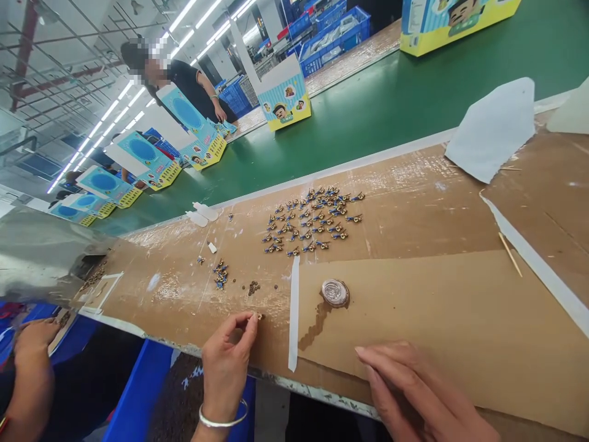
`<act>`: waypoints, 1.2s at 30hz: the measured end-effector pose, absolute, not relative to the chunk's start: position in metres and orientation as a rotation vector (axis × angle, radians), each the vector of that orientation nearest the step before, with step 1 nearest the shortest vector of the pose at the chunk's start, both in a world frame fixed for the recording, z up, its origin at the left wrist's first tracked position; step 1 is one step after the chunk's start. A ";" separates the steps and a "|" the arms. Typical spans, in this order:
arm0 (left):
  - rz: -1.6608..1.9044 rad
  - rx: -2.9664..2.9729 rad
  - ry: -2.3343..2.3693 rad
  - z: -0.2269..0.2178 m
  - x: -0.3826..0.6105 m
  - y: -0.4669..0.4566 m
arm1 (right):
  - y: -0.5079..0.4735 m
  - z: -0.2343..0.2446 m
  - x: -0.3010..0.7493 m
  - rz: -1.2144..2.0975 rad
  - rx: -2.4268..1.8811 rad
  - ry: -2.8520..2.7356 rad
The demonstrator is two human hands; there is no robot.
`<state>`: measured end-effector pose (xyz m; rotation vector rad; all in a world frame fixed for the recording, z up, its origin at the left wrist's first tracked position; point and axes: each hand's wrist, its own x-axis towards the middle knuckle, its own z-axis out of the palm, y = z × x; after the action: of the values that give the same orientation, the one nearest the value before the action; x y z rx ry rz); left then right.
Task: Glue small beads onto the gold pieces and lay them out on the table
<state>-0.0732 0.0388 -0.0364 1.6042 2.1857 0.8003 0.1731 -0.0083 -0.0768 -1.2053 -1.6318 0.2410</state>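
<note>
At left hand (226, 368) fingertips, tiny metallic piece (260, 317).

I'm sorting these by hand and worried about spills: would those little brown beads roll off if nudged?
Probably: the small brown beads look round, and several lie loose apart on the cardboard. They also seem tiny and likely light, so a slight push might scatter them, though their exact shape is hard to see.

Cardboard-covered workbench (414, 319) | small blue-gold figures (306, 224) | round metal lid (335, 293) | white tape strip (294, 313)
</note>
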 end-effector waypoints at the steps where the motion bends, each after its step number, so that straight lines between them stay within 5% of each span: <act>1: 0.795 1.600 2.188 -0.037 -0.074 0.039 | -0.008 -0.076 0.173 0.243 -1.196 -1.618; 36: 0.755 1.708 2.175 -0.033 -0.072 0.039 | -0.007 -0.069 0.175 0.357 -1.140 -1.584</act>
<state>-0.0722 0.0392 -0.0327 1.7083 2.1753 0.7546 0.1749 -0.0070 -0.0686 -1.1405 -1.5845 0.3574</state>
